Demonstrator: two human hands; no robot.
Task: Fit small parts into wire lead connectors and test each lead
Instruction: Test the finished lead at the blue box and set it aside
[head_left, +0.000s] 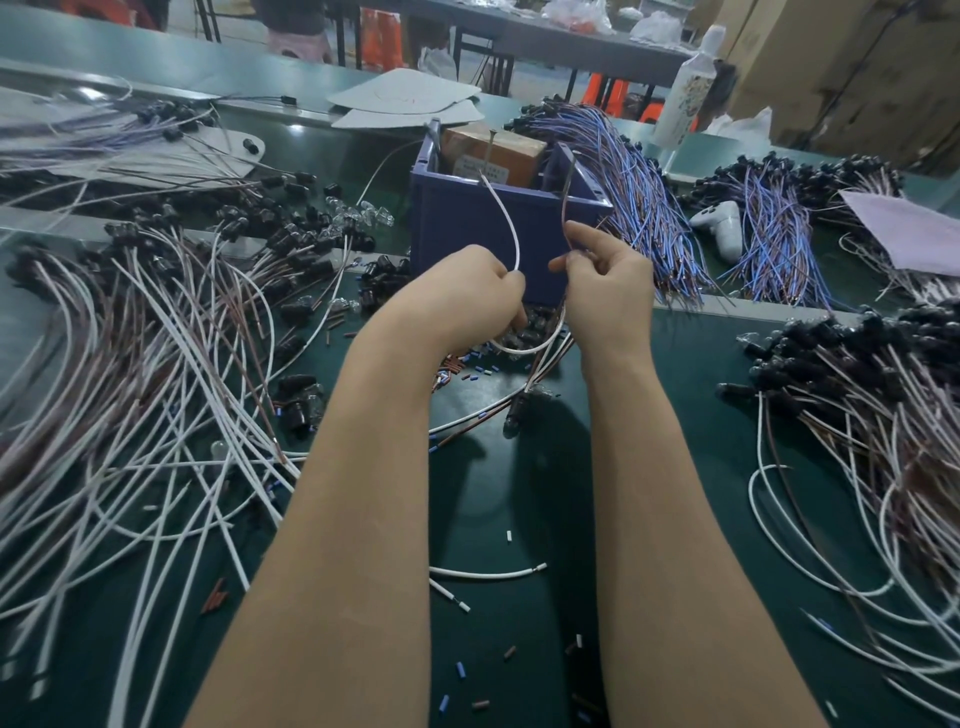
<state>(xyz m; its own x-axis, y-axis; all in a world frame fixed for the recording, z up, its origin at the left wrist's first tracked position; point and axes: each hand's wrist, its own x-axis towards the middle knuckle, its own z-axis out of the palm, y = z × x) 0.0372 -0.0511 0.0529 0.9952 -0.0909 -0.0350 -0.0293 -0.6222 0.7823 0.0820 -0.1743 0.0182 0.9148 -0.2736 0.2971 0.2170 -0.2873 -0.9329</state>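
Arching above left grip (467, 293), right grip (605, 291), lead (512, 228)

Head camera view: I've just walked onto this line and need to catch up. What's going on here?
A person works at a green bench, both hands close together in front of a blue bin. The left hand grips a white wire and the right hand pinches a brown wire; both wires rise toward the bin's top. Heaps of leads with black connectors lie on either side.
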